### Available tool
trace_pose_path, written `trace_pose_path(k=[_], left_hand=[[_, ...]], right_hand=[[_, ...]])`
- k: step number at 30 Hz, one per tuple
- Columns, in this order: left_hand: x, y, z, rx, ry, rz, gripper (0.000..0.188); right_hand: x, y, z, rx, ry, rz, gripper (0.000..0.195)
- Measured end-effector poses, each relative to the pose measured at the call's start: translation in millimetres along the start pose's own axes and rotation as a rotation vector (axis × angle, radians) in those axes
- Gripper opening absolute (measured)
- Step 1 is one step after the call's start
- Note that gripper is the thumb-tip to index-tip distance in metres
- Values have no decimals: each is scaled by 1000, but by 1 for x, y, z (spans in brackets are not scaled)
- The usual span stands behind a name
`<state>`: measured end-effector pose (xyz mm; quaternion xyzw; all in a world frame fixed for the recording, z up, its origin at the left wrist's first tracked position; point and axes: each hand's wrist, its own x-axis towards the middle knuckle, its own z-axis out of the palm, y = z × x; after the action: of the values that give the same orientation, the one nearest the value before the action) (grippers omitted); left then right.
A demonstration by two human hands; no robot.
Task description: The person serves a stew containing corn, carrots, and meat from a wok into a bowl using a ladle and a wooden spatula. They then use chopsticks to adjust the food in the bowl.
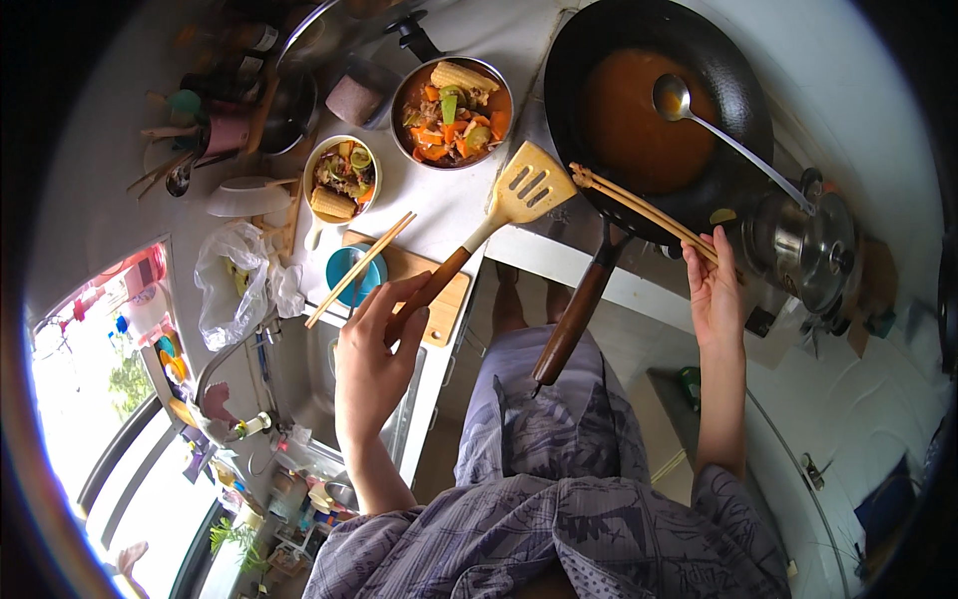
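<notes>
My left hand (pixel 382 344) grips the dark wooden handle of a slotted spatula (pixel 533 183), its sauce-stained blade tilted beside the wok's rim. In my right hand (pixel 716 296) is a pair of wooden chopsticks (pixel 644 210), a bit of food at their tips. Reddish-brown sauce lies in the black wok (pixel 748 97), where a metal ladle (pixel 671 97) rests with its handle over the rim. A round metal bowl (pixel 452 112) holds corn, carrot, green vegetable pieces and meat in sauce. The smaller handled bowl (pixel 343 180) holds similar food.
Another pair of chopsticks (pixel 359 271) lies across a blue bowl (pixel 339 262) on a wooden cutting board (pixel 449 299). The sink (pixel 299 374) and a plastic bag (pixel 232 292) are at the left. A glass-lidded pot (pixel 801 247) stands right of the wok, whose handle (pixel 572 322) points towards me.
</notes>
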<state>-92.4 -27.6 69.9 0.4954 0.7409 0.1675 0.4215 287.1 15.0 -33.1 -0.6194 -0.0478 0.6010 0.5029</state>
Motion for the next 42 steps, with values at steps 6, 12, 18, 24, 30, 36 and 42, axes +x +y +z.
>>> trace_pose_path(k=[6,12,18,24,30,36,42], left_hand=[[-5,0,-7,2,-2,9,31],[-5,3,-12,-16,-40,-43,29],[-5,0,-17,-29,-34,-50,28],[-8,-13,-19,-65,-33,-70,27],[-17,-30,-22,-91,0,-78,25],[-24,-48,-25,-96,51,-138,25],[-24,-71,-11,-129,82,-135,26]], right_hand=[[0,-12,2,42,-12,-45,33],[-7,-34,17,57,-39,-89,32],[-14,-53,29,79,-57,-134,31],[-34,-74,63,29,-116,-172,33],[-36,-80,108,-2,-261,-178,32],[-3,-36,156,-118,-340,-276,33],[26,20,210,-392,-577,-399,19]])
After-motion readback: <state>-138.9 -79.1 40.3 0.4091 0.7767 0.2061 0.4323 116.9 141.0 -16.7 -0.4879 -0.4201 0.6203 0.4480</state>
